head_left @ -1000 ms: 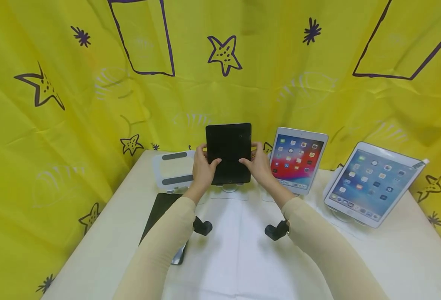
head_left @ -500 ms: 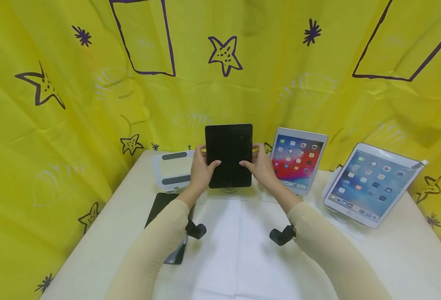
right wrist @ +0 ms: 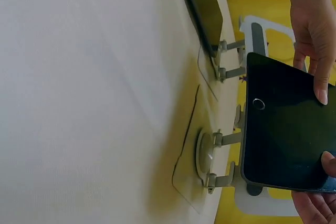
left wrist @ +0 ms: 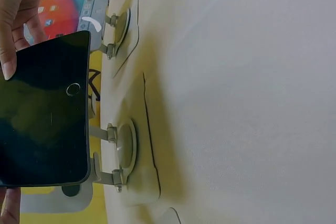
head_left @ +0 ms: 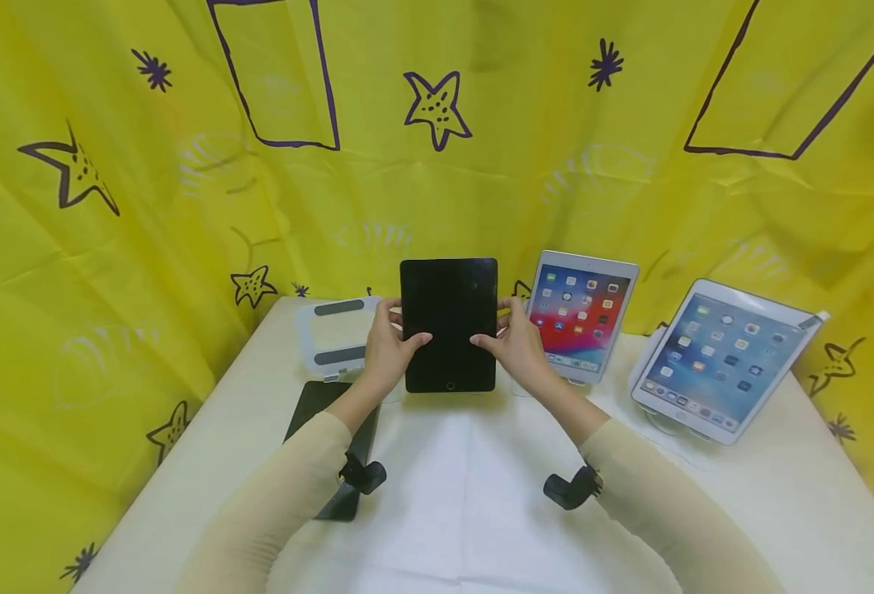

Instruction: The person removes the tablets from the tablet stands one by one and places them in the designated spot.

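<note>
Upright in the middle of the head view is a black tablet (head_left: pixel 449 326), its screen dark and its round home button at the bottom. My left hand (head_left: pixel 389 346) grips its left edge, thumb on the screen and fingers behind. On the opposite edge my right hand (head_left: pixel 517 342) holds it the same way. Both wrist views show a metal stand (left wrist: pixel 125 145) behind the tablet, with its lower hooks close to the tablet's bottom edge; whether they touch, I cannot tell. From the head view, the tablet hides most of this stand.
An unoccupied tablet stand (head_left: pixel 338 334) with grey pads is at the left. In front of it lies another dark tablet (head_left: pixel 321 400), partly under my left forearm. To the right, two lit tablets (head_left: pixel 583 313) (head_left: pixel 726 359) lean on stands. A yellow curtain (head_left: pixel 437 198) hangs behind the white table (head_left: pixel 437 495).
Both hands have brought the black tablet lower and nearer to me, so it looks larger and its home button shows clearly. My forearms have spread slightly apart.
</note>
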`<state>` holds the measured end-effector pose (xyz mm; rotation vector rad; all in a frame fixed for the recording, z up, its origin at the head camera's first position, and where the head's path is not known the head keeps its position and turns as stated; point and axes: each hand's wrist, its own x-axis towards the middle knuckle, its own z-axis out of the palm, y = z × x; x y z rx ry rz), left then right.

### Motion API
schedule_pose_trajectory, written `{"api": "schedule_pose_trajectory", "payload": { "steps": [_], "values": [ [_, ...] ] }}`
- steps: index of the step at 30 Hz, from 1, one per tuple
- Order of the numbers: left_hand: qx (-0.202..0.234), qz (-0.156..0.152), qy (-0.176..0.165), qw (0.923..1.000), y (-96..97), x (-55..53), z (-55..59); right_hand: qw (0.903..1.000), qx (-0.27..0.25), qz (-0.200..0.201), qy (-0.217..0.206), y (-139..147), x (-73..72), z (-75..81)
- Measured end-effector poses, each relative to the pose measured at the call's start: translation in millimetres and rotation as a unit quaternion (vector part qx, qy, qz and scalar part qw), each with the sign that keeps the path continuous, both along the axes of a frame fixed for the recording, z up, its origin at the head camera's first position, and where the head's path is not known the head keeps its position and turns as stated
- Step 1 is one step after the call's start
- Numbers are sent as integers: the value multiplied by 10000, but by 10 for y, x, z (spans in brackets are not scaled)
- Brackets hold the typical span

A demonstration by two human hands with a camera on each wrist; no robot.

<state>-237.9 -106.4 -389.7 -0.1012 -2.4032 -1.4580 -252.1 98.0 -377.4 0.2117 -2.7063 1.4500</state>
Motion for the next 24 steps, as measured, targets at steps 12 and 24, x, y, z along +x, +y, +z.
{"api": "schedule_pose_trajectory", "payload": {
  "steps": [12, 24],
  "values": [
    [79, -257, -596, 9979, -59, 165, 34, 9990, -216, 35, -385, 38, 175, -25],
    [-33, -593, -921, 9940, -133, 381, 26, 9965, -339, 284, -714, 50, 409, -51]
  ]
}}
